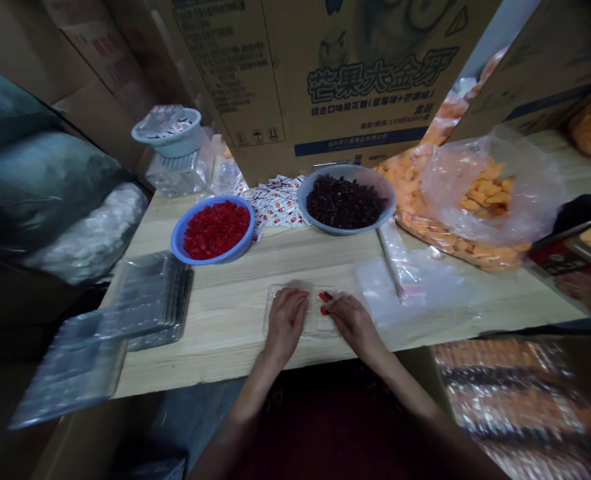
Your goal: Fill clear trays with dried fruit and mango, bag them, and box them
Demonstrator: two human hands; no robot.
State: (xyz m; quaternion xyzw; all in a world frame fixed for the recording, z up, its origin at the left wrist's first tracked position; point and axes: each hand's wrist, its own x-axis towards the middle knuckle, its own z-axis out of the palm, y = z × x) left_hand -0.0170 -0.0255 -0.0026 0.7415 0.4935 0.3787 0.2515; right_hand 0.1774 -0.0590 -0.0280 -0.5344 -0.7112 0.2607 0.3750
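My left hand point(288, 317) rests over the left part of a clear plastic tray point(269, 313), its thumb and fingers drawn together. A hint of red shows at those fingertips, too small to name. From the right, my right hand point(354, 325) reaches over the same tray with its fingers pinched at a small red piece point(324, 311). Another red piece point(322, 297) with a dark bit against it lies just beyond. Farther back stand a blue bowl point(176, 245) of red pieces and a pale bowl point(343, 231) of dark pieces.
Stacked clear trays point(150, 293) overhang the table's left edge. Small printed packets point(279, 203) lie between the bowls. Plastic bags point(400, 263) and a large bag of orange pieces point(420, 193) are on the right. A cardboard box point(275, 80) closes off the back.
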